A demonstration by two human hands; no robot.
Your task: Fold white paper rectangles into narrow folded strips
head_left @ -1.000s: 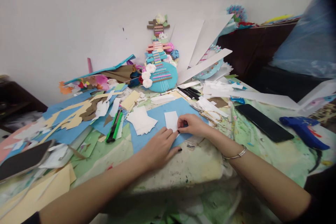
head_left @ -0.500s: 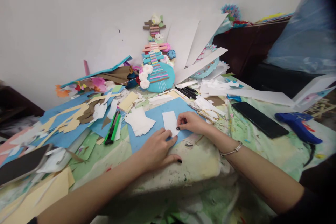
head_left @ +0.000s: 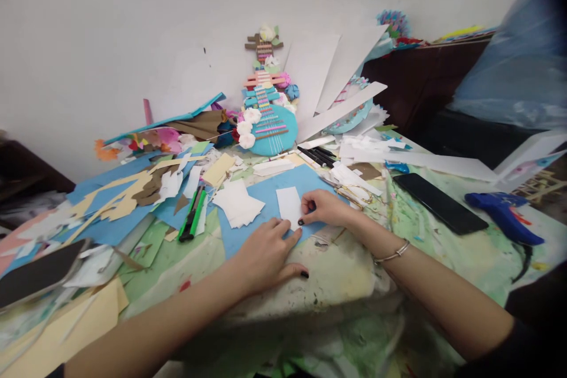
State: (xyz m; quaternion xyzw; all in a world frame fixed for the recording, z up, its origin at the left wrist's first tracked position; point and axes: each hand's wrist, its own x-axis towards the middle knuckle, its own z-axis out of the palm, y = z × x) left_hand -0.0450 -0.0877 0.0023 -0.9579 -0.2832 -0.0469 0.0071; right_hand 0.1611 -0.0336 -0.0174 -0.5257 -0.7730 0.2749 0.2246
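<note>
A small white rectangle of paper point(head_left: 289, 203) lies on a blue sheet point(head_left: 261, 192). My left hand point(head_left: 270, 254) rests at its lower edge, fingertips on the paper and thumb spread out to the side on the table cover. At the right edge, my right hand point(head_left: 322, 208) has its fingers curled in, thumb and fingertip pinching the lower right corner; the exact contact is partly hidden. Left of the rectangle sits a stack of cut white paper pieces point(head_left: 239, 204), also on the blue sheet.
A green box cutter point(head_left: 192, 215) lies to the left, near paper scraps point(head_left: 146, 189). Black pens point(head_left: 316, 155) and gold-handled scissors point(head_left: 357, 194) are behind. A phone point(head_left: 438, 202) and blue glue gun point(head_left: 505, 212) lie right. A decorated turquoise lute-shaped craft point(head_left: 277, 133) leans at the wall.
The view has shifted very slightly. Both hands stay in nearly the same place on the white paper.
</note>
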